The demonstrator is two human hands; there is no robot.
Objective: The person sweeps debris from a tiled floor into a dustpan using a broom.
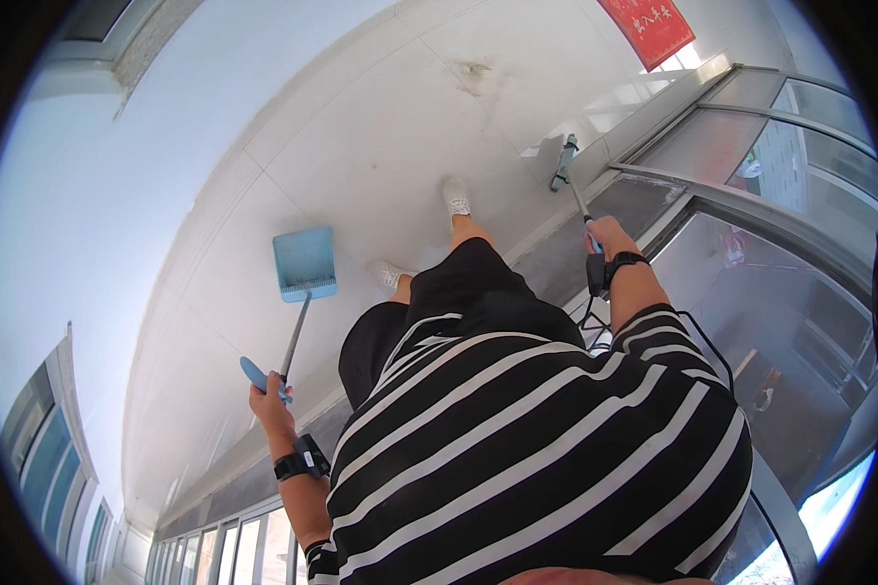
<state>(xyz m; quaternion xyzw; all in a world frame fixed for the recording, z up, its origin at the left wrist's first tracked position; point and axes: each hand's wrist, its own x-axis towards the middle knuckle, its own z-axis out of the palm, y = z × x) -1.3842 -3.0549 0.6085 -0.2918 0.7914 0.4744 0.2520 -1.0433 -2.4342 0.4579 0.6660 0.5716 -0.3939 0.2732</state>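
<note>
My left hand (269, 401) grips the light blue handle of a long-handled dustpan (304, 256). The pan rests on the pale tiled floor to the left of my feet, its comb-like teeth on the side towards me and small dark bits along them. In my right hand (610, 237) is the handle of a long-handled broom or mop (579, 194); which one I cannot tell. Its narrow blue-grey head (565, 162) is by the base of the window wall, ahead and to the right of my feet.
A small dirty patch with some debris (475, 69) marks the floor ahead. Beyond it on the right lies a red mat (651, 29) bearing writing. Metal-framed glass panels (761, 270) run close along my right side. A white wall (132, 190) stands to the left.
</note>
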